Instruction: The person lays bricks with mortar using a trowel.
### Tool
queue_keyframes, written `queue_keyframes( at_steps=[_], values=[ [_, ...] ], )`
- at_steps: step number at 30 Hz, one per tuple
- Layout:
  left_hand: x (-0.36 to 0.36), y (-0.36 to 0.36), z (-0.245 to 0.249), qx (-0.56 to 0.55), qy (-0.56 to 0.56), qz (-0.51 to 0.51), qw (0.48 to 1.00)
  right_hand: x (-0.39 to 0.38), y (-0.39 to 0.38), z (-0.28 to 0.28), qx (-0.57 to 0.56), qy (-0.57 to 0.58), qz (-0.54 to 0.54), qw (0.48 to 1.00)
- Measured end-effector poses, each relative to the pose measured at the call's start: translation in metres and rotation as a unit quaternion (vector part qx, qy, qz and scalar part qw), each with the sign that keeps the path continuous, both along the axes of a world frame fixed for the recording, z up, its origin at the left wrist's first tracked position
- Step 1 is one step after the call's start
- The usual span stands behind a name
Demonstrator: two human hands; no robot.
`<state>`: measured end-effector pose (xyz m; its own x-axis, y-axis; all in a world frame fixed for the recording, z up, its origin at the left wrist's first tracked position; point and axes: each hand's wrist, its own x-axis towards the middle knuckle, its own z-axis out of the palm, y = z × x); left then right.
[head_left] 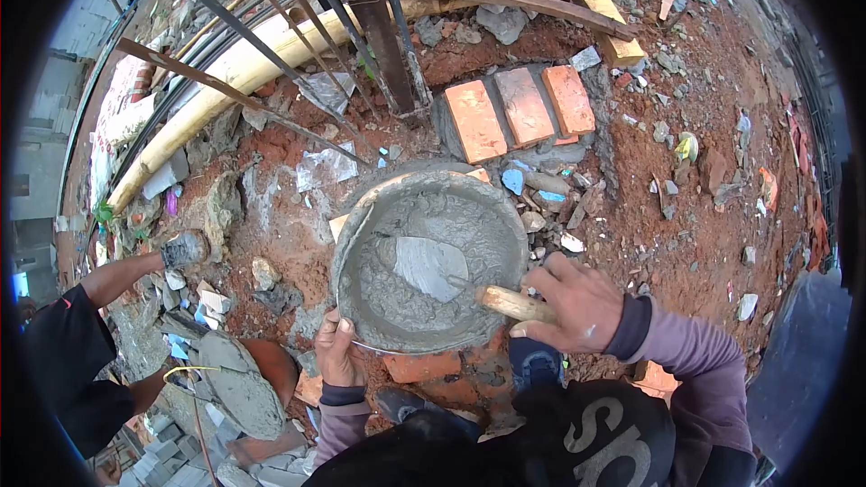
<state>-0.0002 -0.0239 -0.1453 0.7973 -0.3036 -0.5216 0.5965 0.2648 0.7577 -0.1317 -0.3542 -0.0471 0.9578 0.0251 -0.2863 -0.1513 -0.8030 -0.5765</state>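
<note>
A round pan [341,257] full of wet grey mortar [397,302] stands in front of me. My right hand [577,302] is wrapped round the wooden handle of a trowel [431,266], whose blade lies flat on the mortar. With my left hand [337,347] I grip the pan's near left rim, thumb on top. Beyond the pan, three orange bricks [523,108] lie side by side in grey mortar, with mortar between them.
Steel bars and a rusty post [365,18] rise behind the pan. A long wooden pole [216,95] crosses the back left. Another person [68,343] is at the left, near a second pan of mortar [239,383]. Rubble [667,194] covers the red soil.
</note>
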Motion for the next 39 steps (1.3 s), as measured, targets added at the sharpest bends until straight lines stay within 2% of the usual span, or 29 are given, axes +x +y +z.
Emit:
queue_keyframes(
  at_steps=[3, 6, 7, 10, 11, 14, 15, 18, 19, 22, 24, 26, 29, 33, 37, 39],
  values=[
    [0.0, -0.006, 0.005, 0.006, -0.021, 0.004, 1.0, -0.008, 0.022, -0.023, -0.03, 0.072, 0.014, 0.997],
    [-0.002, -0.014, 0.015, -0.009, -0.05, 0.006, 0.999, 0.01, 0.03, -0.022, 0.004, 0.194, 0.036, 0.98],
    [-0.002, -0.011, 0.011, -0.001, -0.054, -0.002, 0.999, 0.016, 0.029, -0.013, -0.008, 0.188, 0.063, 0.98],
    [-0.002, -0.009, 0.008, 0.021, -0.067, -0.022, 0.997, 0.032, 0.003, 0.029, -0.147, 0.094, 0.116, 0.978],
    [-0.003, -0.011, 0.012, 0.017, -0.062, -0.026, 0.998, 0.035, -0.003, 0.041, -0.221, 0.065, 0.098, 0.968],
    [-0.005, -0.021, 0.017, 0.013, -0.095, -0.034, 0.995, 0.055, -0.016, 0.058, -0.362, 0.108, 0.083, 0.922],
    [-0.006, -0.024, 0.019, 0.015, -0.093, -0.035, 0.995, 0.052, -0.02, 0.043, -0.378, 0.056, 0.12, 0.916],
    [-0.004, -0.025, 0.022, 0.024, -0.099, -0.036, 0.994, 0.033, -0.021, 0.014, -0.242, 0.125, 0.165, 0.948],
    [-0.006, -0.025, 0.02, 0.025, -0.102, -0.03, 0.994, 0.02, -0.02, 0.004, -0.196, 0.151, 0.142, 0.958],
    [-0.009, -0.015, 0.017, 0.051, -0.088, -0.024, 0.995, 0.0, -0.012, -0.004, -0.023, 0.138, 0.1, 0.985],
    [-0.016, -0.011, 0.015, 0.042, -0.074, -0.023, 0.996, 0.004, 0.002, 0.004, 0.033, 0.217, 0.068, 0.973],
    [-0.015, -0.017, 0.012, 0.0, -0.078, -0.028, 0.997, -0.002, 0.012, -0.037, 0.193, 0.18, 0.004, 0.965],
    [-0.014, -0.002, 0.005, 0.043, -0.09, -0.041, 0.994, -0.009, 0.006, -0.037, 0.326, 0.173, -0.038, 0.929],
    [-0.014, 0.012, -0.004, 0.003, -0.056, -0.042, 0.998, -0.036, -0.006, -0.029, 0.351, 0.076, -0.092, 0.929],
    [-0.011, 0.018, -0.014, -0.019, -0.058, -0.046, 0.997, -0.059, -0.03, -0.016, 0.353, 0.032, -0.191, 0.915],
    [-0.013, 0.015, -0.011, -0.021, -0.041, -0.033, 0.998, -0.061, -0.044, -0.01, 0.424, 0.025, -0.297, 0.856]
  ],
)
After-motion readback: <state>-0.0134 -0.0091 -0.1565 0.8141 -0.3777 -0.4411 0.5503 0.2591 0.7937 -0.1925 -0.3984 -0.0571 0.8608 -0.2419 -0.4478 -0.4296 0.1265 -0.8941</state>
